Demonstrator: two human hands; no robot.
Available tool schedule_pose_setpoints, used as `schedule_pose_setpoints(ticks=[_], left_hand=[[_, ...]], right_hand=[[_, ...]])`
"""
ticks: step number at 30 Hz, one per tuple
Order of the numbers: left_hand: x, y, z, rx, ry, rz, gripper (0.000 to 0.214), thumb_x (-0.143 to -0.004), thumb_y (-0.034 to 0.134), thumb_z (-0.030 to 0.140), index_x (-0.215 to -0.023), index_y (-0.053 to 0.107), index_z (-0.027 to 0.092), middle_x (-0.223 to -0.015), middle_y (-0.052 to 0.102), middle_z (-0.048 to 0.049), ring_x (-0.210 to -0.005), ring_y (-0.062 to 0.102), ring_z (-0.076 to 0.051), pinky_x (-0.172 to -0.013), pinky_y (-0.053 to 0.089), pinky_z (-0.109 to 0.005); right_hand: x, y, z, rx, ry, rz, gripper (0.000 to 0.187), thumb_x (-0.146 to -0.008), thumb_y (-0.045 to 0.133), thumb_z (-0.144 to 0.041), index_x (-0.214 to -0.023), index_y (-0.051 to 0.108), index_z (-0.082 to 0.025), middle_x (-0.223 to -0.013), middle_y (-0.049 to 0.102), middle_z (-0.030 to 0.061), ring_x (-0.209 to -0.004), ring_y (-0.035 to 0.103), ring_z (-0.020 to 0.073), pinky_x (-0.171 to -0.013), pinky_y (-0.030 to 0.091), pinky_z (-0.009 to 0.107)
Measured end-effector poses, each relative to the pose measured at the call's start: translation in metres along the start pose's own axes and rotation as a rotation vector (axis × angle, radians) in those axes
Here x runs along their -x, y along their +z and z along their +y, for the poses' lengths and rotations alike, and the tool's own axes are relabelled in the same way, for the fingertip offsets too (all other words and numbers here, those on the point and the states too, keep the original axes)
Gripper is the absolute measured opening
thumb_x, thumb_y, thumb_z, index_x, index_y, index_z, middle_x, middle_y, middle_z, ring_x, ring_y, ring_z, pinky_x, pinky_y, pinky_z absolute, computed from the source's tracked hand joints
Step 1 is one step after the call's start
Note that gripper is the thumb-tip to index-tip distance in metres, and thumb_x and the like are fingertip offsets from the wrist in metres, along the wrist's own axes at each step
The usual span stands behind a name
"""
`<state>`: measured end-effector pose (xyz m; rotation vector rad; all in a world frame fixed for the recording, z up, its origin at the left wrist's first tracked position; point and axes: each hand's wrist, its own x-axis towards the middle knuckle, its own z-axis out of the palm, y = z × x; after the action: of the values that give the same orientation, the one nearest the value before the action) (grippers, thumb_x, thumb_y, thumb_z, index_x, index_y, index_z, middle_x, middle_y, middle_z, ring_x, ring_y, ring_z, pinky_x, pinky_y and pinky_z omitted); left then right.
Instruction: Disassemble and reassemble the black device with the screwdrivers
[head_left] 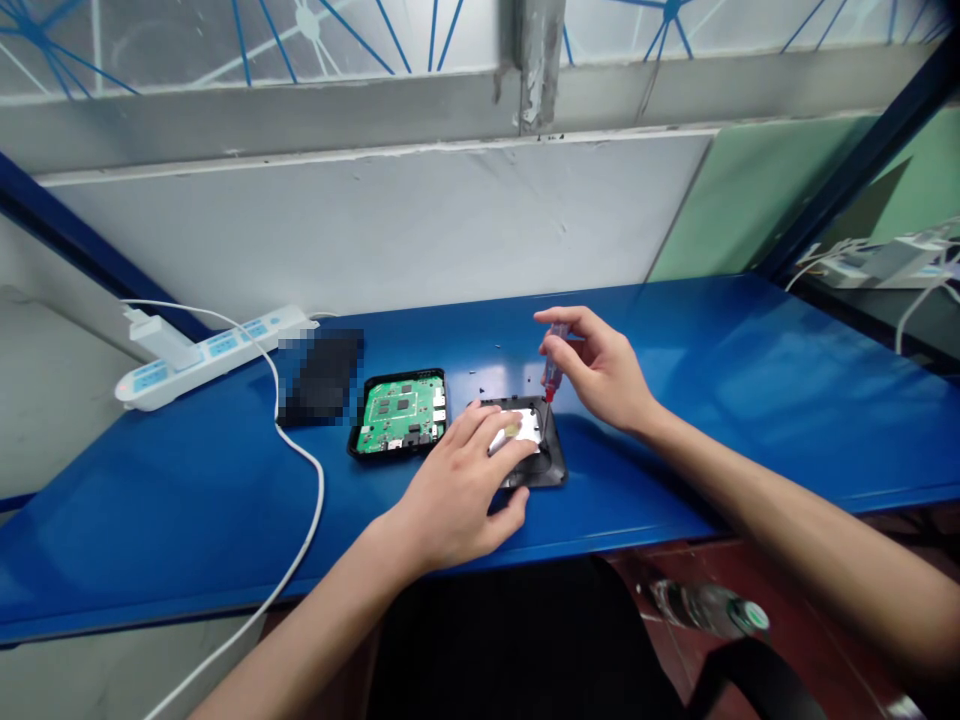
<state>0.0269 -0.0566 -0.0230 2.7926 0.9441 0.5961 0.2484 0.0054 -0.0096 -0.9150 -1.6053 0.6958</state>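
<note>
My left hand [457,485] rests on a black square cover [547,460] lying on the blue bench [225,500], fingers curled over its left side and touching the silver plate [527,428] inside it. My right hand [600,370] pinches a small syringe-like tube [553,365] with a red tip, held upright with the tip just above the cover's far edge. To the left lies the other black shell half holding a green circuit board [399,410].
A white power strip [210,355] with a plugged adapter sits at the bench's left rear, and its white cable [307,500] runs off the front edge. A blurred dark object [322,378] lies beside the board. A plastic bottle [709,608] lies below the bench.
</note>
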Motion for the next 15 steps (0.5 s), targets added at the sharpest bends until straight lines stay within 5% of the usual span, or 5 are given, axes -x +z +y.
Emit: schedule_pose_setpoints(ticks=[15], left_hand=[[-0.0016,-0.0003,0.0030,-0.122,0.019,0.005,0.036,-0.088,0.060,0.029,-0.123,0.066,0.023,-0.139,0.056,-0.0115,-0.134,0.047,-0.034,-0.122,0.029,-0.057]], right_hand=[[0.0003,0.0005,-0.0001,-0.016,0.002,-0.001,0.024,-0.096,0.058,-0.033,-0.117,0.063,-0.022,-0.084,0.059,-0.0014,-0.066,0.062,0.0098,-0.057,0.053,0.024]])
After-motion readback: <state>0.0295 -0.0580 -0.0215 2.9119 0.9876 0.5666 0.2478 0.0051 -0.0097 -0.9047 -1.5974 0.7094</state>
